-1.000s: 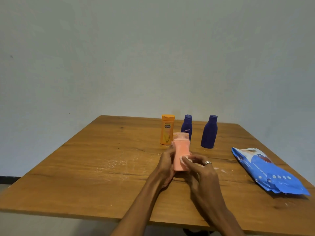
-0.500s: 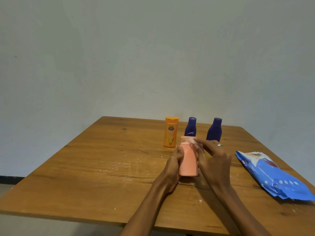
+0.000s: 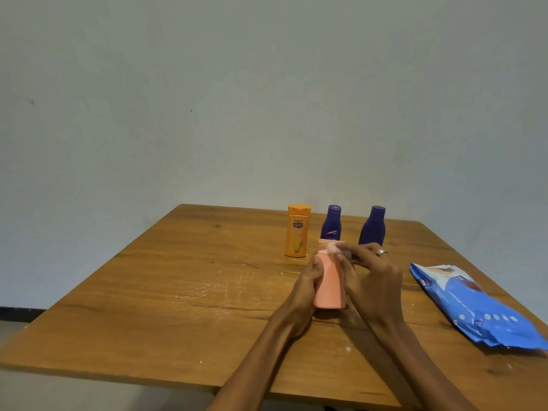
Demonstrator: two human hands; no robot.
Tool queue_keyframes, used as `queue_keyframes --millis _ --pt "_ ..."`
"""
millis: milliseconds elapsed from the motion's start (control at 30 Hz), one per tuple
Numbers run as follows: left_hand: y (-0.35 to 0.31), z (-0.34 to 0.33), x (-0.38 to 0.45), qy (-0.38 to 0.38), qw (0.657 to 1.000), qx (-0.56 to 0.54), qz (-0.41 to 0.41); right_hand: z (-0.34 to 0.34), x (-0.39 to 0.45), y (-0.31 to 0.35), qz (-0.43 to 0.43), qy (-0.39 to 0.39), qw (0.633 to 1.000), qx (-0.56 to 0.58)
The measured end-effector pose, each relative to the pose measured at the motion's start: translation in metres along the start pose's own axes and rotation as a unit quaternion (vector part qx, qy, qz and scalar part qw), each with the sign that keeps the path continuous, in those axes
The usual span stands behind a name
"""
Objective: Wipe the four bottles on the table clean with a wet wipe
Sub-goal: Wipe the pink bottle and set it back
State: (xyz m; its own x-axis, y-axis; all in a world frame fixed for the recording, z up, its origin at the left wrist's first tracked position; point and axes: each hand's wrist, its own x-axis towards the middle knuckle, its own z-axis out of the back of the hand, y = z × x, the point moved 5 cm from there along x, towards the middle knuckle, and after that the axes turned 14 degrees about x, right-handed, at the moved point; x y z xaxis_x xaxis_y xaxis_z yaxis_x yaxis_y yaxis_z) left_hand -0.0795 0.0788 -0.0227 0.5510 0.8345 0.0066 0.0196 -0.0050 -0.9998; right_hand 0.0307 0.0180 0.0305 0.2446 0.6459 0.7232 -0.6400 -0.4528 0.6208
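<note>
A pink bottle (image 3: 329, 284) stands upright on the wooden table (image 3: 178, 286). My left hand (image 3: 307, 284) grips its left side. My right hand (image 3: 372, 277), with a ring on one finger, pinches a small white wet wipe (image 3: 332, 248) against the bottle's cap and shoulder. Behind them stand an orange bottle (image 3: 297, 231) and two dark blue bottles (image 3: 332, 223) (image 3: 373, 226) in a row; the pink bottle and my fingers hide their lower parts.
A blue wet wipe pack (image 3: 477, 304) lies flat near the table's right edge. A plain grey wall stands right behind the table's far edge. Pale scratch marks cross the tabletop left of my hands.
My right hand has climbed with the wipe from the bottle's lower right side to its cap. The left hand keeps its grip. The head camera has shifted slightly.
</note>
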Motion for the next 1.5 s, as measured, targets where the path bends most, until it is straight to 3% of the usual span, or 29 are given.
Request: queue_keyframes --millis 100,333,467,667,800,1000,1200,1267,1500 --pt "0.002 0.002 0.002 -0.009 1.000 -0.010 0.002 -0.009 0.005 0.005 0.012 0.006 1.000 -0.023" --pt "0.000 0.007 0.003 -0.028 0.995 -0.093 0.014 -0.015 -0.033 0.017 -0.007 0.119 0.992 -0.050" --pt "0.002 0.007 0.003 -0.024 0.996 -0.082 0.021 -0.014 -0.048 0.026 0.013 0.151 0.987 -0.050" --pt "0.001 0.005 0.001 -0.016 0.998 -0.055 0.010 -0.013 0.000 0.015 0.000 0.039 0.998 -0.038" --pt "0.003 0.005 0.004 -0.020 0.998 -0.055 0.002 -0.015 0.008 0.012 -0.013 0.011 0.999 -0.031" --pt "0.004 0.007 0.003 -0.023 0.998 -0.062 0.012 -0.012 -0.025 0.015 -0.034 0.071 0.997 -0.026" --pt "0.009 0.011 0.001 -0.040 0.995 -0.076 0.049 -0.014 -0.061 0.026 -0.030 0.180 0.983 -0.038" --pt "0.009 0.011 0.002 -0.041 0.995 -0.075 0.049 -0.013 -0.058 0.025 -0.029 0.168 0.985 -0.031" --pt "0.004 0.009 0.000 -0.031 0.993 -0.114 0.028 -0.017 -0.005 0.006 -0.043 0.011 0.999 0.020"
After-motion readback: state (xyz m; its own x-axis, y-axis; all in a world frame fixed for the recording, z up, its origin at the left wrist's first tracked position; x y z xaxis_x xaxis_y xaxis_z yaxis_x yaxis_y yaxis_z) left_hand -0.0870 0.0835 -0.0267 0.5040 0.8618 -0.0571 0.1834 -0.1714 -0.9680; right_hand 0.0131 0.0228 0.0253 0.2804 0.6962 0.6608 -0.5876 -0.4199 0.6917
